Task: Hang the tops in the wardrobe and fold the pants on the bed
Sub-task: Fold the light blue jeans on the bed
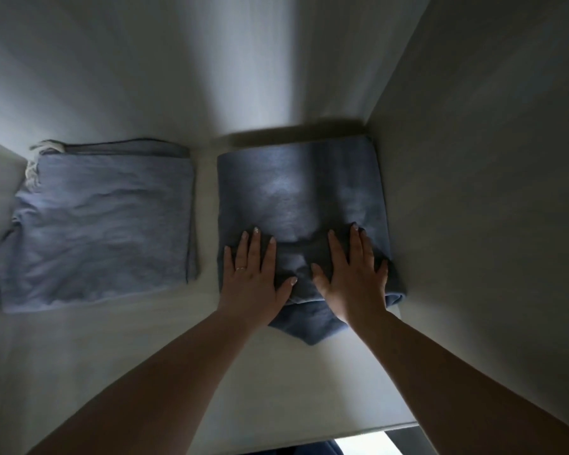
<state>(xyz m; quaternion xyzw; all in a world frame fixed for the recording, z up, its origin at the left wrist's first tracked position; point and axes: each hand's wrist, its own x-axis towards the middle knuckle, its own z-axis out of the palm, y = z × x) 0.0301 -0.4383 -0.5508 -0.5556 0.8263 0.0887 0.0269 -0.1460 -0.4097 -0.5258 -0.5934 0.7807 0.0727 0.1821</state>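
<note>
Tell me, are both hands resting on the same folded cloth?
Yes: the left hand and right hand lie flat on the darker folded cloth, apart from the lighter one.

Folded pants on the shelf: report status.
Left hand and right hand flat on darker folded pants. Lighter folded pants alongside, apart. Side wall close right.
</note>
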